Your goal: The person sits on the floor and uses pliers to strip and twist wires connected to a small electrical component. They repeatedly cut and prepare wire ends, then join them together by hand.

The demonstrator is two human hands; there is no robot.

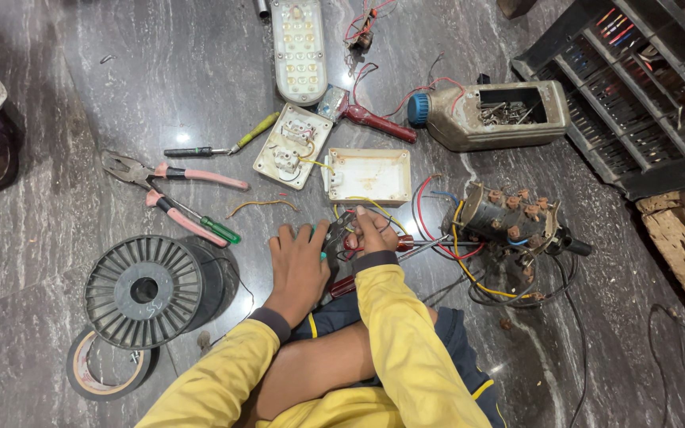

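Pliers, pink-handled (170, 190): one
Screwdrivers (220, 146): two
Switch boxes (368, 176): two
Wire spools (149, 291): one
Tape rolls (109, 371): one

Sleeves (406, 341) yellow with dark cuffs; floor (160, 71) dark grey marble, pale veins. Pliers (170, 184) pink-handled, screwdriver (217, 230) green-tipped, spool (146, 291) black, box (368, 176) cream. Jug (489, 116) dirty beige with blue cap, wires (469, 265) yellow, red, blue, black.

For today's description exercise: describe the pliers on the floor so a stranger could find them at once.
Start at the big black ribbed spool left of the person's left hand. Just above it lie the pliers, jaws pointing left. Their pink handles set them apart from the green-handled screwdriver crossing them.
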